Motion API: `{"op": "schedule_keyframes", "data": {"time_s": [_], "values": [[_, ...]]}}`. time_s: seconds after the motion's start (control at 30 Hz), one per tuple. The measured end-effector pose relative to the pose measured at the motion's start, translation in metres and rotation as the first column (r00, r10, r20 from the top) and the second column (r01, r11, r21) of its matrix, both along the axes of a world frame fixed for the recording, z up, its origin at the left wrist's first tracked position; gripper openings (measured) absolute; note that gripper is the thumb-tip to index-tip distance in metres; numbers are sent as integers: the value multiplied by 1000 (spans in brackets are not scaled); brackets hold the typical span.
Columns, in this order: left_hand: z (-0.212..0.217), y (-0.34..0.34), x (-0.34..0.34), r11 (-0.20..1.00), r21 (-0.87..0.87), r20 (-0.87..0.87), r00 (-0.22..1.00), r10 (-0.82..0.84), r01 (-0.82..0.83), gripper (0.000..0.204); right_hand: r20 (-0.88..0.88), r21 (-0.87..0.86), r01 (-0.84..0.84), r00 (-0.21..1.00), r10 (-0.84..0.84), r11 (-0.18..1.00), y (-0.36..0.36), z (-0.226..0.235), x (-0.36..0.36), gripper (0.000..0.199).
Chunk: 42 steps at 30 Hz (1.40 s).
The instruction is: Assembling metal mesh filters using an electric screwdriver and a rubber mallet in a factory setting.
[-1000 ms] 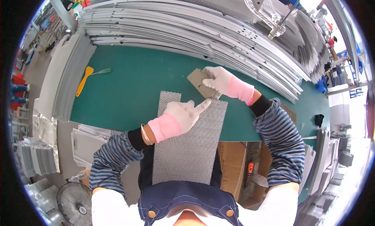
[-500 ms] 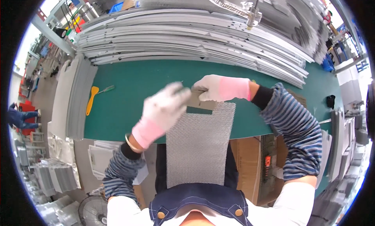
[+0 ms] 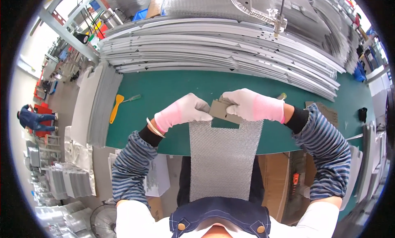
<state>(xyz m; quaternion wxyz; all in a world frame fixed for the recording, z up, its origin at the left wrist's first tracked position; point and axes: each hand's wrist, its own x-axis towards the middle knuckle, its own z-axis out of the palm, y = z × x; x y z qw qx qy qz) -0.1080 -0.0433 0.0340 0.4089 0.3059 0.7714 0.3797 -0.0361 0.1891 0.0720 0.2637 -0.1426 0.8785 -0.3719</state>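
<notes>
A silvery metal mesh panel [image 3: 224,160] with a rectangular notch in its far edge reaches from the green table toward my lap. Above the notch, a small grey-beige flat plate [image 3: 222,111] is tilted, pinched at its right end by my right hand [image 3: 250,104], in a white and pink glove. My left hand [image 3: 183,112], gloved the same, is closed at the plate's left end, beside the panel's far left corner. Whatever sits between its fingertips is hidden.
Long metal strips [image 3: 222,48] lie stacked across the back of the green table [image 3: 164,83]. At the left are a yellow scraper [image 3: 117,108], a small brush [image 3: 132,98] and stacked grey panels [image 3: 96,104]. A brown textured pad [image 3: 325,113] lies at right. A person [image 3: 35,119] stands far left.
My left hand, blurred and raised before, has come down beside the plate and its fingers have closed. My right hand still holds the plate. The whole view has shifted slightly.
</notes>
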Motion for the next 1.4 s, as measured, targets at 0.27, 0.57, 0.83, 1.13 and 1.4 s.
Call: {"op": "schedule_keyframes", "data": {"time_s": [0.27,0.57,0.83,1.13,1.4], "values": [[5,-4,2,998,51,-30,999,-37,39,22,-25,-11,24,999,-24,1000,-1,-10,4,29],[11,8,15,997,70,-146,989,-2,12,21,51,84,-209,977,205,974,2,0,7,30],[39,21,33,995,100,-298,955,9,22,23,134,34,-223,967,217,974,1,-2,-2,40],[-35,-13,77,649,440,563,754,338,-620,33,241,40,-107,966,95,993,-12,-8,13,37],[-28,5,85,530,515,446,739,506,-674,22,150,101,-183,975,167,978,-11,5,9,55]]}}
